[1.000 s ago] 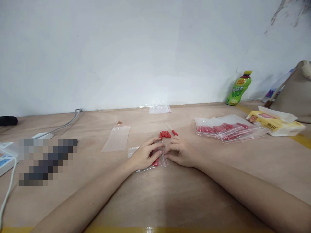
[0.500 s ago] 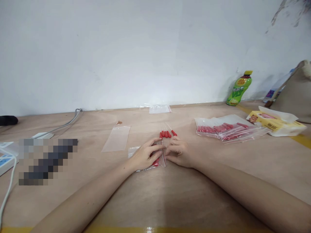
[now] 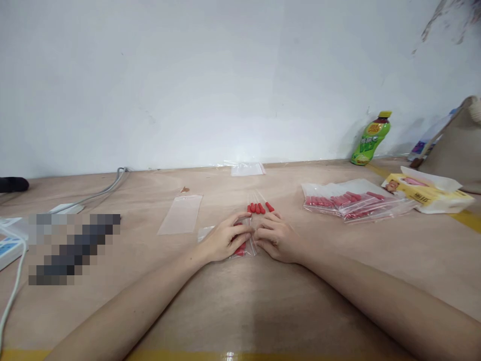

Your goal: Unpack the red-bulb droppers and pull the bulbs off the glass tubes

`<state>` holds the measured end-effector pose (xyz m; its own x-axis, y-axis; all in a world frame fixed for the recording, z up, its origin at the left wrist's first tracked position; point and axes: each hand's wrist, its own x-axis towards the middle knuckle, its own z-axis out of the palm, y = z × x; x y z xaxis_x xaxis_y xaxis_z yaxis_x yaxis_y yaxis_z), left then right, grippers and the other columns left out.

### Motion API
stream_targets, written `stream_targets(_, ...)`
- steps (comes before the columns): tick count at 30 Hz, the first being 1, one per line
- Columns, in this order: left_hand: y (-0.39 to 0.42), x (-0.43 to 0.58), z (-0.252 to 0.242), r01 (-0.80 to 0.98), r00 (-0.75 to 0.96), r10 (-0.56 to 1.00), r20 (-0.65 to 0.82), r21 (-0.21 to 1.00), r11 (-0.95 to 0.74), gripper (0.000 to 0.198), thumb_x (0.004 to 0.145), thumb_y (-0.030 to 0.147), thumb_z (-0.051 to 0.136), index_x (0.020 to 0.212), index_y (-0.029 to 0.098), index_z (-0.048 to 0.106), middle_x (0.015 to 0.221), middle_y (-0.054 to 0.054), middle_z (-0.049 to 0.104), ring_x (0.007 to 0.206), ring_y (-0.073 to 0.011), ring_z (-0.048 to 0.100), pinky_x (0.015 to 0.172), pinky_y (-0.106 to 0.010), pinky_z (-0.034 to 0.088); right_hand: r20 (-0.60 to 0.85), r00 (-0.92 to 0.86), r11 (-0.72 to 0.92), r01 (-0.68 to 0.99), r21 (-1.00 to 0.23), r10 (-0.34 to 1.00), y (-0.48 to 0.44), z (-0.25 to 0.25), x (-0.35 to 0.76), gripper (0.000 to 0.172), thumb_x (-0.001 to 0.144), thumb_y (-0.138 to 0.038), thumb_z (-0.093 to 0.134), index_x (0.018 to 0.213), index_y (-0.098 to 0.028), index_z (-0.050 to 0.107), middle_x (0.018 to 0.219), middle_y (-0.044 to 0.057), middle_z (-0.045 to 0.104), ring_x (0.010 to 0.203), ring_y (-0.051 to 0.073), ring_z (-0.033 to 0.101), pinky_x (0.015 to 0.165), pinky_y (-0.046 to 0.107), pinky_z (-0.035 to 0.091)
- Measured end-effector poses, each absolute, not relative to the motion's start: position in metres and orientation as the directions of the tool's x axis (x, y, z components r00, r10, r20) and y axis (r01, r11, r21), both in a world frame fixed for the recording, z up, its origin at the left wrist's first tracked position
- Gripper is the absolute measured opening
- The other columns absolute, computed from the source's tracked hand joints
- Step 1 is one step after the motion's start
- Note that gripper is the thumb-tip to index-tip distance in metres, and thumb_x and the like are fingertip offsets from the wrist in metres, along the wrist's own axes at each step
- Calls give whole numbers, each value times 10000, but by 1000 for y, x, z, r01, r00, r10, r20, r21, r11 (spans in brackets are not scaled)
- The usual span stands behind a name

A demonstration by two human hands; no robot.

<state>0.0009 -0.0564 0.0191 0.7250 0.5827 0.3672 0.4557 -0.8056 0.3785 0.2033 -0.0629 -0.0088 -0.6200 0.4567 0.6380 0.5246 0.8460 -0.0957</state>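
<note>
A clear zip bag (image 3: 251, 249) with red-bulbed droppers inside lies flat on the table. My left hand (image 3: 223, 239) rests over it, its fingers bent and closed on the plastic, hiding much of the contents. At the bag's right edge, by the zip strip, my right hand (image 3: 280, 239) has its thumb and fingers drawn together on the plastic. Just beyond my fingertips lie several loose droppers (image 3: 257, 207), their red bulbs toward me and thin clear tubes pointing away.
Filled bags of droppers (image 3: 363, 203) are piled at the right, beside a yellow tissue pack (image 3: 424, 193). A green bottle (image 3: 370, 140) leans near the wall. Flat bags lie left (image 3: 180, 215) and at the back (image 3: 248, 169). A power strip (image 3: 13, 245) and cables occupy the left.
My right hand has shifted slightly left and its fingers have come closer to the bag's edge. The bag's near edge has drawn up a little under my left hand.
</note>
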Motion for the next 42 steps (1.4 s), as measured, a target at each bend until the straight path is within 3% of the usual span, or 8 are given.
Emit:
stream_targets(6,-56,3,28,488,774,570,277,313,-815,234,881,210,377,830,196,605,1261,-58,439,951,-168,566,825,-297,476,629,-642,851,522,-58,437,-64,-4,201,145,824,-196,452,733,-202,565,739,13,562,772,158,455,724,328,318)
stream_targets(12,-57,10,32,506,778,571,263,277,-817,235,882,190,356,844,210,587,1188,-39,497,1025,-177,529,837,-290,461,644,-645,868,492,-64,412,-61,-6,199,136,830,-210,464,783,-228,590,809,8,603,852,163,488,751,331,331)
stream_targets(17,-54,10,26,539,772,575,270,200,-818,152,822,136,427,843,193,566,1150,-62,533,1072,-208,502,878,-330,440,706,-620,864,503,21,344,-57,-9,196,142,826,-225,489,758,-237,612,759,1,618,823,163,495,736,330,337)
stream_targets(24,-52,8,32,476,800,529,283,239,-847,240,855,97,359,781,170,576,1233,-42,497,948,-146,570,733,-239,475,770,-567,846,529,68,292,-56,-10,194,178,810,-147,478,662,-191,567,717,-7,623,770,138,492,741,315,328)
stream_targets(28,-46,5,31,458,832,471,293,115,-881,263,861,94,367,790,171,608,1226,-23,518,891,-128,591,708,-227,469,765,-582,851,518,85,277,-56,-10,193,164,796,-114,472,738,-206,595,734,-15,628,790,140,486,747,315,316)
stream_targets(31,-42,1,24,445,856,412,312,-37,-895,236,875,115,373,842,171,600,1111,-21,592,900,-136,590,753,-246,466,744,-602,843,529,100,290,-58,-7,193,183,794,-100,457,700,-196,581,710,-13,617,765,134,477,746,317,306)
stream_targets(35,-41,-1,17,442,874,374,310,-191,-876,177,881,164,398,845,165,571,963,-19,634,843,-140,599,670,-228,466,718,-631,840,529,119,295,-58,-5,191,212,800,-87,426,674,-183,568,710,-4,608,746,127,464,756,320,294)
stream_targets(42,-44,-10,27,462,779,354,518,-91,-882,222,878,107,351,911,162,564,974,-39,633,821,-112,603,705,-208,469,658,-668,865,499,49,348,-58,-4,194,174,836,-181,444,707,-173,561,795,20,618,818,149,475,776,332,289)
